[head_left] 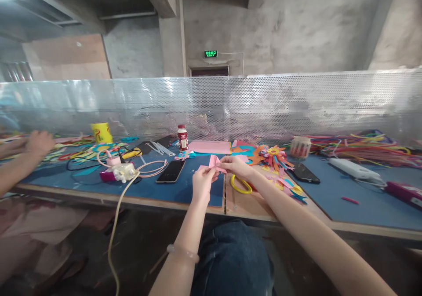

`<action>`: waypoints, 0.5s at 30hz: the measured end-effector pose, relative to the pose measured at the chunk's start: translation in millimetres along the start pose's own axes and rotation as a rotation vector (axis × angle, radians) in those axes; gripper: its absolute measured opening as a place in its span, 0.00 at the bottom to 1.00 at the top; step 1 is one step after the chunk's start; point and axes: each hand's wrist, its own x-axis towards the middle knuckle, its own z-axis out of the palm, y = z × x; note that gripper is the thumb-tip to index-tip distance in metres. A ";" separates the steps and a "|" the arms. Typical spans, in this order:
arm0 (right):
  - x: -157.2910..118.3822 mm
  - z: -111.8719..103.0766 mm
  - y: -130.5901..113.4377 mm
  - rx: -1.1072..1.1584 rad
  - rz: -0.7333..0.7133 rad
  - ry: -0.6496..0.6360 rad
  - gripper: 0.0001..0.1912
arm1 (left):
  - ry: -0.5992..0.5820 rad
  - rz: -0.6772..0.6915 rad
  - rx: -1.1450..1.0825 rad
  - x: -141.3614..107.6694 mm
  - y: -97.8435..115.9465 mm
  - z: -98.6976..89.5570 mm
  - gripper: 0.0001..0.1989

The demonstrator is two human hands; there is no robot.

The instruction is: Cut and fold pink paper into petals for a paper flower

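Both of my hands pinch one folded piece of pink paper [214, 160] above the table's front edge. My left hand [203, 180] grips its lower left side, fingers closed. From the right, my right hand [238, 167] holds the other side between thumb and fingers. Below the right wrist lie yellow-handled scissors [241, 185], their blades hidden. A flat pink sheet [209, 147] rests just behind the hands. To the right sits an orange and pink paper flower [274, 156], with cut paper scraps [285, 182] in front of it.
A black phone [170, 172], a plugged power strip [123, 172] and a red bottle [182, 138] stand left. Right are another phone [305, 173], a jar [300, 148], a white glue gun [356, 169] and colourful bundled strips [365, 147]. Another person's hand [39, 143] is at far left.
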 end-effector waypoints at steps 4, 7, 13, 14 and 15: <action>0.6 0.7 0.6 0.016 -0.008 -0.002 0.19 | 0.002 -0.013 -0.024 -0.4 0.0 -0.2 0.12; 1.0 0.8 1.3 0.013 -0.014 0.021 0.19 | -0.008 -0.014 -0.033 -0.4 -0.5 -0.4 0.12; -0.2 1.9 -1.3 -0.014 -0.017 0.035 0.19 | -0.021 -0.025 -0.052 0.6 -2.1 -0.7 0.13; -0.4 2.1 -2.0 -0.017 -0.018 0.037 0.19 | -0.022 -0.025 -0.052 0.6 -1.9 -0.6 0.13; -0.6 2.3 -2.5 -0.019 -0.020 0.037 0.19 | -0.025 -0.026 -0.047 0.4 -1.6 -0.4 0.13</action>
